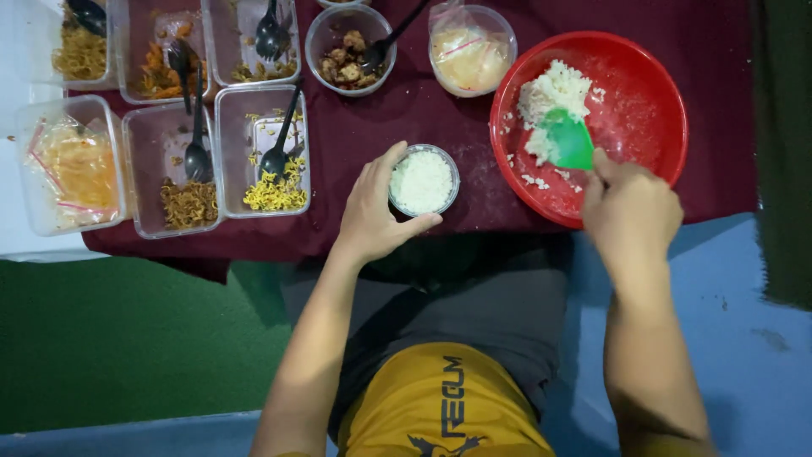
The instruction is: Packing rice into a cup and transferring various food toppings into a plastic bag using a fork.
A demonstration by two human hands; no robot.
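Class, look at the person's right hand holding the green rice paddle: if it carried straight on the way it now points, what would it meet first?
Most likely the heap of white rice in the red bowl. The right hand aims its green paddle up-left, the blade already at the heap's edge.

A clear plastic bag (76,169) with thin red lines, holding pale orange-yellow food, fills the rectangular container (25,127) at the far left of the worktop (406,118). A like bag (469,52) sits in a round clear tub (506,30) beside the red bowl (660,85).
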